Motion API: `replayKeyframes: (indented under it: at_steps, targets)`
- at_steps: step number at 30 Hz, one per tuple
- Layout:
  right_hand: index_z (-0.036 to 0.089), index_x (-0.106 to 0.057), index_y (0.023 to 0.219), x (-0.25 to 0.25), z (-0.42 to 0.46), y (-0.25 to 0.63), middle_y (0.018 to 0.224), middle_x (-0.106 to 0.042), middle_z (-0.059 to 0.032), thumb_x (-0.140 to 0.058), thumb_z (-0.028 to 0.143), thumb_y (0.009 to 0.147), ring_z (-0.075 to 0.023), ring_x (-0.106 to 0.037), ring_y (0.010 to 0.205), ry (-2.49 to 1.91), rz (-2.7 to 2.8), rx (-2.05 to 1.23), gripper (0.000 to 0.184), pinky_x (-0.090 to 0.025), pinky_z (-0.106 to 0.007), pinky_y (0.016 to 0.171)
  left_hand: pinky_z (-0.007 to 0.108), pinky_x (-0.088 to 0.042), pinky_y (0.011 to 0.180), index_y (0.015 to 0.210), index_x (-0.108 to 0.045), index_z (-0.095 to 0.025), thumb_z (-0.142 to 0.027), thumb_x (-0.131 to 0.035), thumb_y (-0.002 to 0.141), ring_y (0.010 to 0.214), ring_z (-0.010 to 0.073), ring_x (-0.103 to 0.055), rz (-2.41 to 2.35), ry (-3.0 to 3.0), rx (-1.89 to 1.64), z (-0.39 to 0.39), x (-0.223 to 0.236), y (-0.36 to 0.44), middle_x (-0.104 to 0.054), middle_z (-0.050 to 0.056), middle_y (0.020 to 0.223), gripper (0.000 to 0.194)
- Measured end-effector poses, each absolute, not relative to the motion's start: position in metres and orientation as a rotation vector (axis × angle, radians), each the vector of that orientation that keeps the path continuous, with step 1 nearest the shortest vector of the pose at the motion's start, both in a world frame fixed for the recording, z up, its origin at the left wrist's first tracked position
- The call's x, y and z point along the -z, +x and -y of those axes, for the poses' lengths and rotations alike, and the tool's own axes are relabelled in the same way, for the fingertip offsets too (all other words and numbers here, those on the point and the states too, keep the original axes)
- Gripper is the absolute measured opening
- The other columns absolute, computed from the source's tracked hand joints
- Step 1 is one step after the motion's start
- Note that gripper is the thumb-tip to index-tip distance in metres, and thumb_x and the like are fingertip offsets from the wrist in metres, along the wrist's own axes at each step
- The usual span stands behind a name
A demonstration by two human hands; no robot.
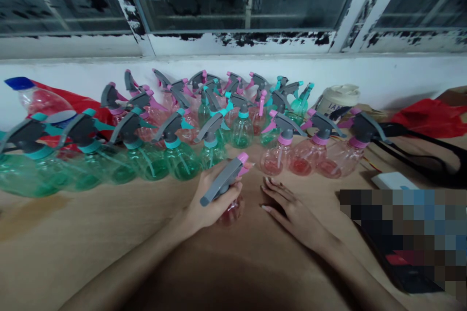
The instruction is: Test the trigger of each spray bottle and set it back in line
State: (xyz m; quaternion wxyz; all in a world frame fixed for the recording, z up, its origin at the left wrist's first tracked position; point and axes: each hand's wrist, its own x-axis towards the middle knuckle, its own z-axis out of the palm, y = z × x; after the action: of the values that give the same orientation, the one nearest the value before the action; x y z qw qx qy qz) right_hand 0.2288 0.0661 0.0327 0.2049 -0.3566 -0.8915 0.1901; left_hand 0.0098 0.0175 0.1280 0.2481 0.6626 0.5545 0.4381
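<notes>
My left hand (215, 199) is wrapped round the neck of a pink spray bottle (230, 213) with a grey trigger head and pink nozzle, at the table's middle. The fingers hide most of its neck and trigger. To the right, my right hand (286, 204) lies on the table with its fingers stretched out, apart from the bottle. Just beyond my hands stand green spray bottles (181, 160) in a row on the left. Several pink spray bottles (302, 158) stand on the right, with red-looking liquid low inside.
More spray bottles (241, 131) crowd toward the wall. A clear bottle with a blue cap (40, 99) leans by red plastic (87, 104) at left. At right are a cream container (337, 99), a black strap (434, 150), a white box (396, 181) and a partly blurred dark device (408, 272).
</notes>
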Motion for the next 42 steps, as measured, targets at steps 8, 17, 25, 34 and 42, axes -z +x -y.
replayKeyframes:
  at_steps: [8, 17, 25, 34, 42]
  targets:
    - [0.02, -0.043, 0.132, -0.0318, -0.0655, 0.2285, 0.136, -0.047, -0.0091, -0.046, 0.035, 0.089, -0.023, -0.037, 0.128, -0.987, 2.458, -0.532, 0.046, -0.031, -0.048, 0.106, 0.029, -0.05, 0.069, 0.103, -0.062, -0.018, -0.021, -0.053, 0.081, 0.072, 0.016, -0.06, -1.444, 1.861, -1.203, -0.0193, -0.1296, 0.0092, -0.066, 0.005, 0.084, 0.024]
    - [0.024, -0.043, 0.132, -0.0311, -0.0657, 0.2287, 0.137, -0.046, -0.0072, -0.046, 0.035, 0.088, -0.0229, -0.037, 0.128, -0.984, 2.44, -0.54, 0.045, -0.03, -0.048, 0.106, 0.032, -0.051, 0.074, 0.103, -0.063, -0.018, -0.021, -0.053, 0.081, 0.072, 0.0165, -0.059, -1.443, 1.876, -1.217, -0.0199, -0.1282, 0.0085, -0.066, 0.005, 0.083, 0.024]
    - [0.022, -0.045, 0.131, -0.032, -0.0657, 0.2289, 0.137, -0.046, -0.0079, -0.046, 0.035, 0.089, -0.0227, -0.037, 0.128, -0.984, 2.451, -0.533, 0.045, -0.031, -0.047, 0.106, 0.025, -0.046, 0.052, 0.085, -0.059, -0.021, -0.017, -0.055, 0.073, 0.054, 0.0123, -0.051, -1.499, 1.76, -1.275, -0.0163, -0.127, 0.0102, -0.055, -0.003, 0.064, 0.013]
    - [0.023, -0.043, 0.132, -0.03, -0.0658, 0.2293, 0.138, -0.045, -0.007, -0.046, 0.035, 0.089, -0.0224, -0.037, 0.129, -0.989, 2.45, -0.528, 0.045, -0.03, -0.048, 0.107, 0.027, -0.046, 0.052, 0.078, -0.06, -0.021, -0.016, -0.05, 0.069, 0.058, 0.0137, -0.052, -1.484, 1.886, -1.234, -0.0195, -0.1337, 0.0079, -0.056, -0.002, 0.066, 0.015]
    - [0.021, -0.045, 0.131, -0.0307, -0.0663, 0.2295, 0.138, -0.044, -0.0081, -0.046, 0.034, 0.089, -0.0218, -0.036, 0.129, -0.993, 2.471, -0.529, 0.044, -0.03, -0.047, 0.107, 0.028, -0.048, 0.057, 0.078, -0.057, -0.02, -0.014, -0.051, 0.071, 0.061, 0.0146, -0.055, -1.527, 1.895, -1.249, -0.0184, -0.1317, 0.0085, -0.058, -0.001, 0.07, 0.011]
